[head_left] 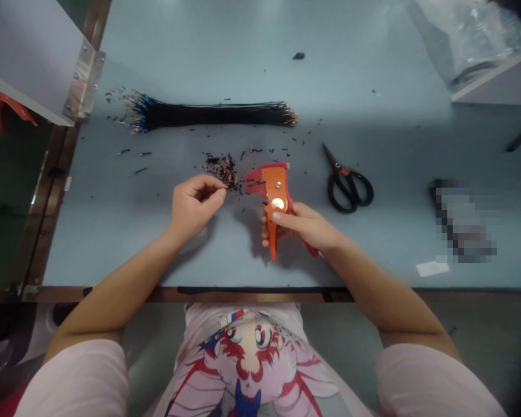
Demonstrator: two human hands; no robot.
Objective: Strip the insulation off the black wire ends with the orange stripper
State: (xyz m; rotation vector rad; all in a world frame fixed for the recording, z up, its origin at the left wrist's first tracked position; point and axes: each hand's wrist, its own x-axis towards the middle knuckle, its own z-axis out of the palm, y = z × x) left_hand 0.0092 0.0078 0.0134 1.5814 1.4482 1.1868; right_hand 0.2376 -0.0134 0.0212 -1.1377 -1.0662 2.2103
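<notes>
My right hand point(301, 226) grips an orange and red wire stripper point(278, 185) by its handles, jaws pointing left over the table. Thumb and index finger of my left hand point(197, 202) are pinched together just left of the jaws. Whatever sits in that pinch is too small to make out. Right behind those fingertips lies a pile of black and copper wire scraps point(221, 168). Farther back, a long bundle of black wires point(212, 114) lies crosswise, with blue and silvery tips at its left end and bare copper at its right.
Black-handled scissors point(349, 185) lie right of the stripper. A blurred dark object point(462, 220) and a white label point(433, 268) are farther right. Several short blue-tipped pieces point(138, 171) lie at left. Clear plastic bags point(481, 35) stand at back right; a hinged panel point(30, 52) juts in at left.
</notes>
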